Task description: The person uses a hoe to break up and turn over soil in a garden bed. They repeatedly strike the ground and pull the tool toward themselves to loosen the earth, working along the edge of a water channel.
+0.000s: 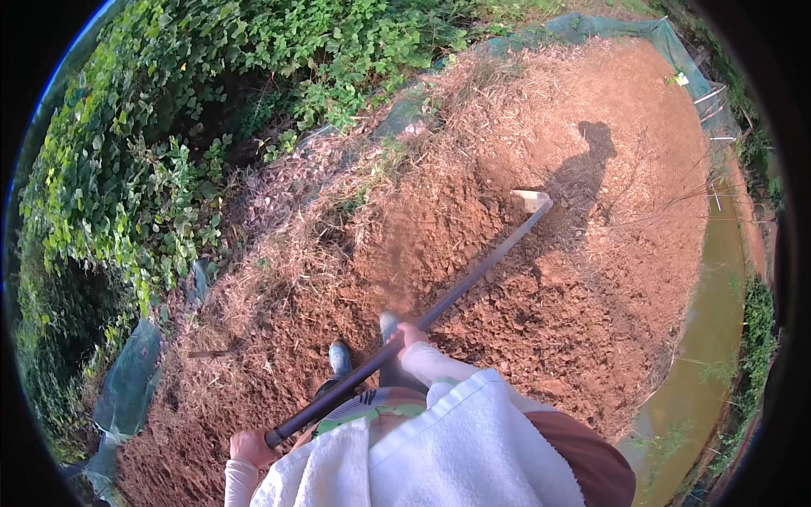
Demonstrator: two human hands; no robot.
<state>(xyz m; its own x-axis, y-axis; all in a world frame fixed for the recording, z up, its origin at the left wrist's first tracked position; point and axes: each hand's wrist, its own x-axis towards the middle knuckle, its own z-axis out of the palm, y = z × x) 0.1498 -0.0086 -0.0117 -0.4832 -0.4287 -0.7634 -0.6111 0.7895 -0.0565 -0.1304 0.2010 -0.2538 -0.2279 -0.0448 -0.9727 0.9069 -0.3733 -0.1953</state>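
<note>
A long-handled hoe [472, 279] runs diagonally across the view, from lower left to upper right. My left hand [252, 447] grips the butt end of its dark handle, low at the left of my body. Further up the shaft, in front of my thighs, my right hand [410, 336] is closed around it. The pale metal hoe blade [531, 200] is at the reddish-brown soil [538, 304], beside broken clods; how deep its edge sits cannot be told. White sleeves cover both forearms.
My boots [339, 359] stand on loose soil. Dry grass [304, 253] and leafy vines [190, 82] border the left. Green netting [130, 380] lines the edges. Muddy water [709, 304] lies along the right. A white towel [469, 443] hangs over my chest.
</note>
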